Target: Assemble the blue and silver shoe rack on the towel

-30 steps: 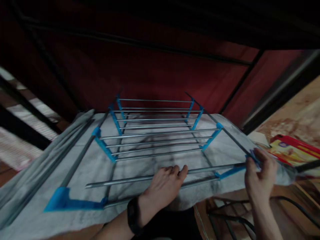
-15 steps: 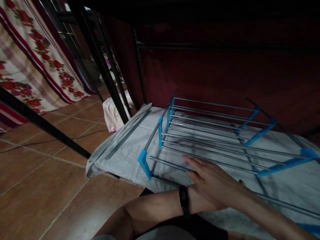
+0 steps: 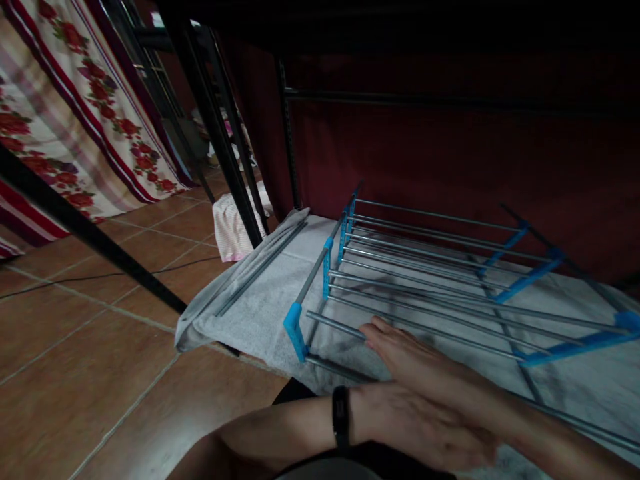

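Smooth metal rods (image 3: pixel 335 324), blue plastic connectors (image 3: pixel 295 327), fuzzy grey cloth (image 3: pixel 270 333), glossy floor tiles (image 3: pixel 145 400)

- A soft gray cloth (image 3: pixel 270 327) covers the surface, middle to lower right.
- On it, right: a blue and gray rack (image 3: pixel 430 291).
- Left side: a gray pole (image 3: pixel 262 269).

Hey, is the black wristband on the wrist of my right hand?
No, the black wristband is around the wrist of your left hand, the one lower in the picture.

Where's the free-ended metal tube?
The metal tube is just below centre in the head view, running from beside the front-left blue connector to the right hand.
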A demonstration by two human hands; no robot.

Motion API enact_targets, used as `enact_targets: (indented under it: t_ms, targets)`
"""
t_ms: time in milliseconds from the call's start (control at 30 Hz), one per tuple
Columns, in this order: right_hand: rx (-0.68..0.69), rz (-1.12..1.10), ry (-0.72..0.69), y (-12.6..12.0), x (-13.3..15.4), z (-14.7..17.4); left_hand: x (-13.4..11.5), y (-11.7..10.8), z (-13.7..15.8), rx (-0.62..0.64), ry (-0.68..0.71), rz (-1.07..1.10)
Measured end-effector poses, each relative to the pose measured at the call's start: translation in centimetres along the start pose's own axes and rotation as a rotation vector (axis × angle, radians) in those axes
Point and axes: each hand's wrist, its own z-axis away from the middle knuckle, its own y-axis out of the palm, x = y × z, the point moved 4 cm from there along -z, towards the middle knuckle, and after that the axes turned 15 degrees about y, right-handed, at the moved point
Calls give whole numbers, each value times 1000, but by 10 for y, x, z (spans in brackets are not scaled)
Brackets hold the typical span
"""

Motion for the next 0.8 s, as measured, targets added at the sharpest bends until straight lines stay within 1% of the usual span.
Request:
enact_targets:
  t_ms: [33,67,100,133,167,200,233,267,300,333,367,400,467,533,600,800]
  targets:
    - [33,12,-13,-2,2,-1,-6,-6,19,15,83,75]
    - [62,23,-25,-4,4,-2,-12,-13,39,28,138,205]
    - [82,28,-36,-6,7,-3,-15,-21,61,26,110,326]
    - [92,28,-45,-7,10,-2,-15,-31,82,-12,12,376]
    - [89,23,-48,-9,13,-2,-10,-45,103,-120,-148,323]
    - [81,20,-44,-10,16,0,-3,-60,124,-260,-352,190]
    - [76,21,-34,-10,18,1,6,-76,145,-445,-590,8]
    - [77,29,-24,-10,19,3,13,-90,164,-640,-797,-174]
    - [79,41,-12,-9,20,5,20,-99,178,-805,-960,-280]
    - [80,54,-3,-9,21,7,28,-103,186,-936,-1064,-299]
    - [80,65,2,-8,22,9,39,-102,189,-1023,-1121,-229]
    - [80,76,2,-7,22,11,50,-98,189,-1063,-1145,-90]
    - [73,100,5,-7,23,14,69,-85,182,-1073,-1153,224]
    - [93,125,10,-6,23,18,78,-75,177,-1091,-1193,403]
    - [129,142,6,-6,26,21,78,-71,175,-1133,-1234,449]
    - [215,140,2,-11,33,24,76,-71,176,-1220,-1294,456]
